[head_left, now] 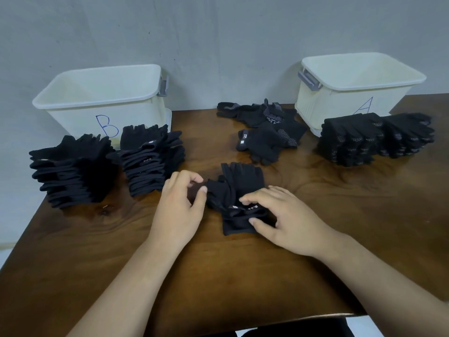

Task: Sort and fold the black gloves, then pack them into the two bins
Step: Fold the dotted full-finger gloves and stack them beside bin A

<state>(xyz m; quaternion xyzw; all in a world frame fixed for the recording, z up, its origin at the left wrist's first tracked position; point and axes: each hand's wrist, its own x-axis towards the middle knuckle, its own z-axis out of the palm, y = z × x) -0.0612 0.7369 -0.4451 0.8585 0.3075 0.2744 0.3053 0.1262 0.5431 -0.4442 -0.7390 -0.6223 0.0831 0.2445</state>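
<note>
- Wooden table [340,239]: all the work is on it, and you're at the near edge.
- Bin B [80,117] sits back left and bin A [340,103] back right, well apart. No gloves show inside either from this angle, so packing looks not yet started.
- Two stacks of folded fingerless gloves [70,171] stand just in front of bin B. One stack of dotted-grip gloves [359,139] leans against bin A's front.
- Loose unsorted gloves [264,127] lie between the bins, toward bin A. It's a small pile, so sorting is probably near its end.
- Fingerless glove [243,178] in hand lies flat on the table, centre front, finger ends pointing away from you and cuff toward you. It may be a pair; I can't tell.
- Right hand [284,220]: fingers curled over the cuff, thumb pinching its near edge.
- Left hand [179,210]: thumb and fingertips pinching the glove's left side.
- Step: folding this glove.
- Next: bring the cuff over the finger end, press flat, and set it on the stack nearer you by bin B. Keep the edges square, because those stacks already lean.
</note>
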